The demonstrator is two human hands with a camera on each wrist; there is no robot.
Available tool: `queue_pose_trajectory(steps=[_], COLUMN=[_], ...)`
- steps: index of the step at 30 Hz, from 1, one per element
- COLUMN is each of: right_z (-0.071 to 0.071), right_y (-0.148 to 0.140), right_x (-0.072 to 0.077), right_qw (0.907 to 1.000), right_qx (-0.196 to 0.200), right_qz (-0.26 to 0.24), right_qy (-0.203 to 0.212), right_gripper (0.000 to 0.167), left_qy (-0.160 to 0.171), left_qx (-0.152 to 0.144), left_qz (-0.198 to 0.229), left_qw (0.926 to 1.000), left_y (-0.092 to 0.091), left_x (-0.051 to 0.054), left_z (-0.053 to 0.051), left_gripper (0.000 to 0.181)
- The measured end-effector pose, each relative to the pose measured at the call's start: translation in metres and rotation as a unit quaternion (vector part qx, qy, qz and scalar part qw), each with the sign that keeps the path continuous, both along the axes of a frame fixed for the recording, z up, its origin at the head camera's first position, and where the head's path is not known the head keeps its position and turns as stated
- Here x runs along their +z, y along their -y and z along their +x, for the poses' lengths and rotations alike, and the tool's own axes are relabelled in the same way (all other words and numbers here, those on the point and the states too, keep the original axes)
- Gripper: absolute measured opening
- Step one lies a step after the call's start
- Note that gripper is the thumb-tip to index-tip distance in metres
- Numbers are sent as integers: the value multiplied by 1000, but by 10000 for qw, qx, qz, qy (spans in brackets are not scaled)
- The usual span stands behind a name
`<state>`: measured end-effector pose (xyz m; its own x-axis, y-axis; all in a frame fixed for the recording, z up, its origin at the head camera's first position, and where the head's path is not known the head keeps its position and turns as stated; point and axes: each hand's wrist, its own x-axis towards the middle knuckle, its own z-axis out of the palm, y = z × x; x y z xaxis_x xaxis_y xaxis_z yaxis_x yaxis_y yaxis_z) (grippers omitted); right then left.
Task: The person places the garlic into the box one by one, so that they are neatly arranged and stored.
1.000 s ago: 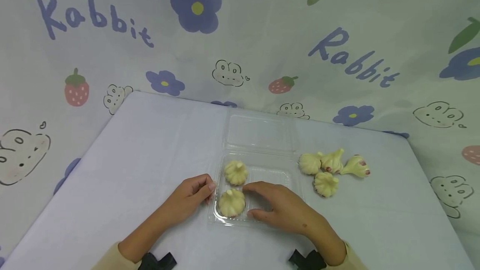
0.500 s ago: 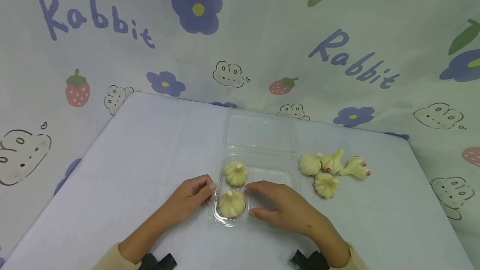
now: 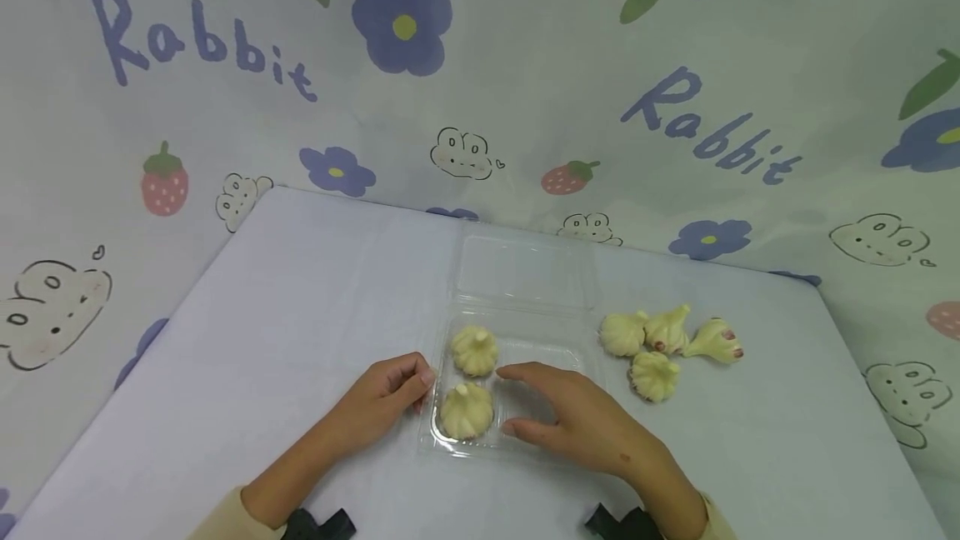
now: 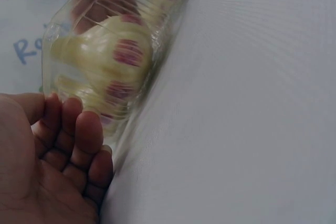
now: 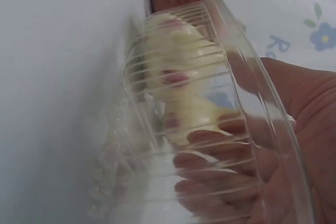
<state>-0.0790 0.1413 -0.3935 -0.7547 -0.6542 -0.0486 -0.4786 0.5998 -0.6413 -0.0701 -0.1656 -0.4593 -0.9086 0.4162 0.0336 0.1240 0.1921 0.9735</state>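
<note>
A clear plastic clamshell box (image 3: pixel 536 352) lies with its lid folded back on the white table. Two pale garlic bulbs (image 3: pixel 467 411) stand in its left part, one behind the other, stems up; purple patches on a bulb (image 4: pixel 128 51) show through the wall in the left wrist view. My left hand (image 3: pixel 386 398) pinches the box's left rim between thumb and curled fingers. Over the box's right part, my right hand (image 3: pixel 573 415) has thumb and fingers spread apart, holding nothing, just right of the bulbs. Through the clear wall its fingers (image 5: pixel 210 161) show in the right wrist view.
Right of the box, several more garlic bulbs (image 3: pixel 654 376) lie in a loose group on the table (image 3: pixel 330 273). The transparent lid (image 3: pixel 525 269) reaches toward the table's back edge. Behind it hangs a printed cloth (image 3: pixel 525 48). Dark wrist mounts (image 3: pixel 626 522) show near both sleeves.
My right hand has drawn slightly right, away from the bulbs. The left hand stays at the rim, and both bulbs keep their places in the box. The head view has shifted a little.
</note>
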Motion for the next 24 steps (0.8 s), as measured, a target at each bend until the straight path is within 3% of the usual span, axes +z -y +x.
queue_pose_trajectory(steps=[10,16,24], right_z=[3,6,12], right_y=[-17,-26,-36], right_x=[-5,-1,10], right_qw=[9948,9909,9889], right_qx=[-338,-628,-690], right_qz=[-491,-953,-986], right_qy=[-822,-717,-874], right_gripper=[39,35,38], left_qy=[84,69,74], left_qx=[-48,11,-17], left_qz=[-36,-65,-24], left_qw=[9999,10000,10000], left_y=[-2,0,0], left_x=[0,2,1], left_z=[1,1,1], left_gripper=[24,26,26])
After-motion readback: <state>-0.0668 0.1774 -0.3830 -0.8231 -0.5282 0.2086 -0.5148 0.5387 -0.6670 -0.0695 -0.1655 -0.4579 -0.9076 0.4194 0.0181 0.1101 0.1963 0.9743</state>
